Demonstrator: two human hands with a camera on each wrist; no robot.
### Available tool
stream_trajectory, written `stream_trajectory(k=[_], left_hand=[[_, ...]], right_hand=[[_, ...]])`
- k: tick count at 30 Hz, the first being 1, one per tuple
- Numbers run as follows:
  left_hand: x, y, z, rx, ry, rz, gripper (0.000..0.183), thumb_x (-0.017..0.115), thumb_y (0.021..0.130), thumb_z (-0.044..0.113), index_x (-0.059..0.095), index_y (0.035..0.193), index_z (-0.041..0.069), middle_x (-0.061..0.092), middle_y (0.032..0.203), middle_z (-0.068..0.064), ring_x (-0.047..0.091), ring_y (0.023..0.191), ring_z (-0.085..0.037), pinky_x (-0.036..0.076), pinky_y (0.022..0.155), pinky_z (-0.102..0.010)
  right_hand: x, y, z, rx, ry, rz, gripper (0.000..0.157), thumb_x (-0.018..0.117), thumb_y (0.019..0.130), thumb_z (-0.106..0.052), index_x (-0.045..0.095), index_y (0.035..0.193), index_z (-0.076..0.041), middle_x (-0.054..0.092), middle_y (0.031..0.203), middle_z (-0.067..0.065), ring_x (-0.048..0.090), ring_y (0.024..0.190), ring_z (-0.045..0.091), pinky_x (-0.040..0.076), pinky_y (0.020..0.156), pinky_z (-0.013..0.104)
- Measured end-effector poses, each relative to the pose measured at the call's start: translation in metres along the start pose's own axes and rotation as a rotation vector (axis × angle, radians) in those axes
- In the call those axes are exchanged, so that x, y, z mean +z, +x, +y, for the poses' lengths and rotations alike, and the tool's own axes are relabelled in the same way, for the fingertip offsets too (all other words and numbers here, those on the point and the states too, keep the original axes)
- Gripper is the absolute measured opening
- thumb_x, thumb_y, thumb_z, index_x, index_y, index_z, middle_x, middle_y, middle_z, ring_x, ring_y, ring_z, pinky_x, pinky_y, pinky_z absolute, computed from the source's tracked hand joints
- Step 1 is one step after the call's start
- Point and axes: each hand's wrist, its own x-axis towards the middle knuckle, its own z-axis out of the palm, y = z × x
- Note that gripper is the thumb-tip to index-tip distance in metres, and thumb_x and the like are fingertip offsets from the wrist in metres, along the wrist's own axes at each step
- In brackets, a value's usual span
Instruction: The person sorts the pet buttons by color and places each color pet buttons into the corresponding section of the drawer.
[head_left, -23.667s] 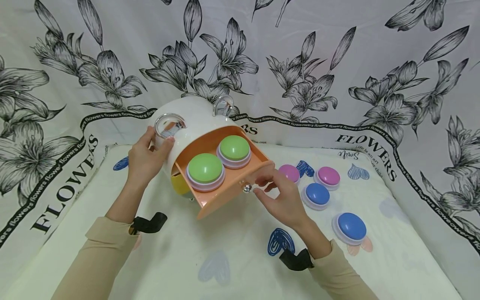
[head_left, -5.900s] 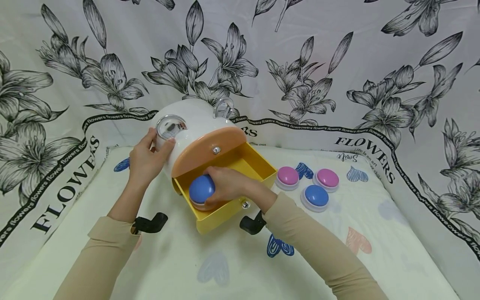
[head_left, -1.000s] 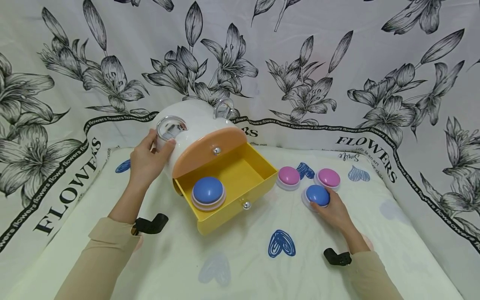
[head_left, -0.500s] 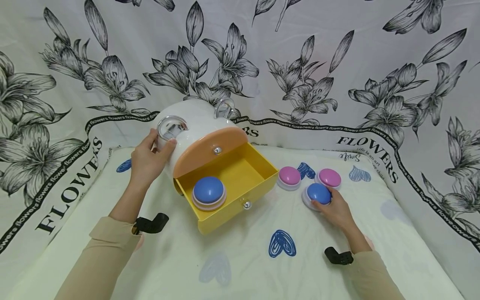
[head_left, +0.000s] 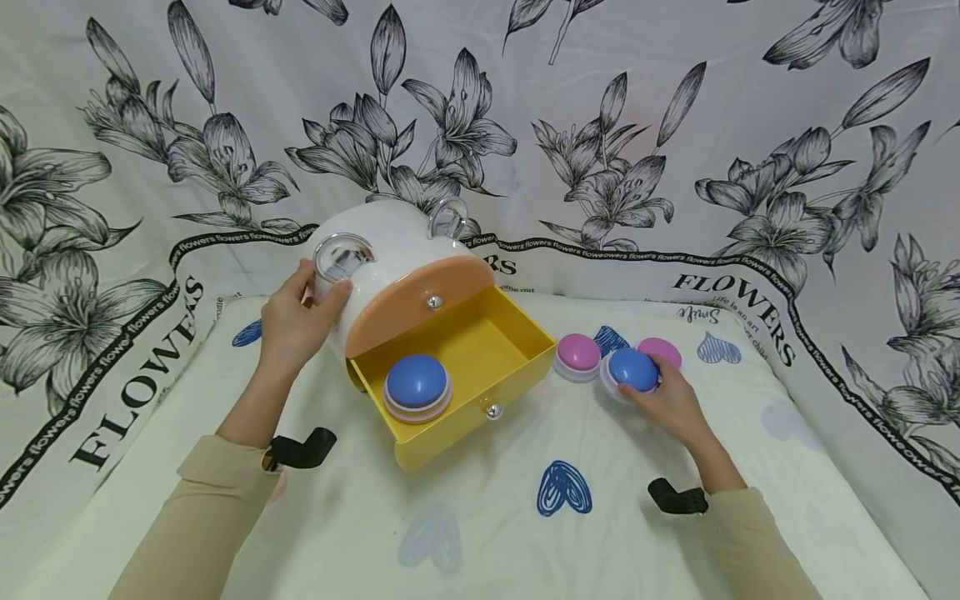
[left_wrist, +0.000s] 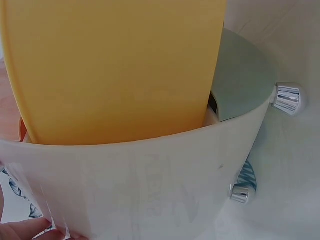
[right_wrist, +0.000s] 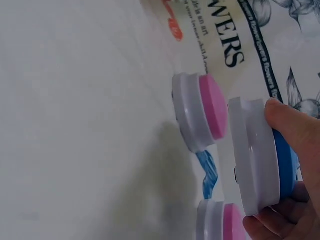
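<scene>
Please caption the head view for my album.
Right hand holding a blue button, left hand gripping a white cabinet whose open yellow drawer holds another button.

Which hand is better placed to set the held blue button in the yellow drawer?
Right, most likely: the right hand grips the held blue button, and the yellow drawer shows bare floor beside another blue button. The left hand is occupied holding the white cabinet.
</scene>
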Motion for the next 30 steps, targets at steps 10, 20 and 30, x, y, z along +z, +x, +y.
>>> stream_trajectory(k=[10,20,30], left_hand=[[0.0,-0.001,0.001,-0.002,0.002,0.001,0.076,0.055,0.086,0.05,0.027,0.145,0.012,0.022,0.151,-0.003,0.026,0.136,-0.024,0.037,0.102,-0.044],[-0.001,0.0,0.0,0.002,0.011,0.004,0.076,0.055,0.086,0.051,0.027,0.145,0.012,0.022,0.151,-0.003,0.027,0.136,-0.024,0.037,0.102,-0.044],[-0.001,-0.001,0.001,-0.005,0.02,0.006,0.076,0.055,0.086,0.051,0.029,0.145,0.012,0.023,0.151,-0.005,0.028,0.136,-0.024,0.037,0.102,-0.045]], right_hand=[[-0.011,0.011,-0.023,-0.029,-0.015,0.023,0.083,0.069,0.081,-0.036,0.028,0.138,0.009,0.038,0.133,0.032,0.045,0.116,0.046,0.041,0.095,0.057],[-0.023,0.022,-0.053,-0.043,0.024,-0.006,0.085,0.067,0.082,-0.039,0.024,0.141,0.004,0.035,0.139,0.029,0.041,0.121,0.046,0.041,0.095,0.057],[-0.029,0.032,-0.091,-0.104,0.036,-0.014,0.085,0.068,0.081,-0.039,0.025,0.142,0.001,0.036,0.14,0.025,0.044,0.119,0.043,0.045,0.092,0.054]])
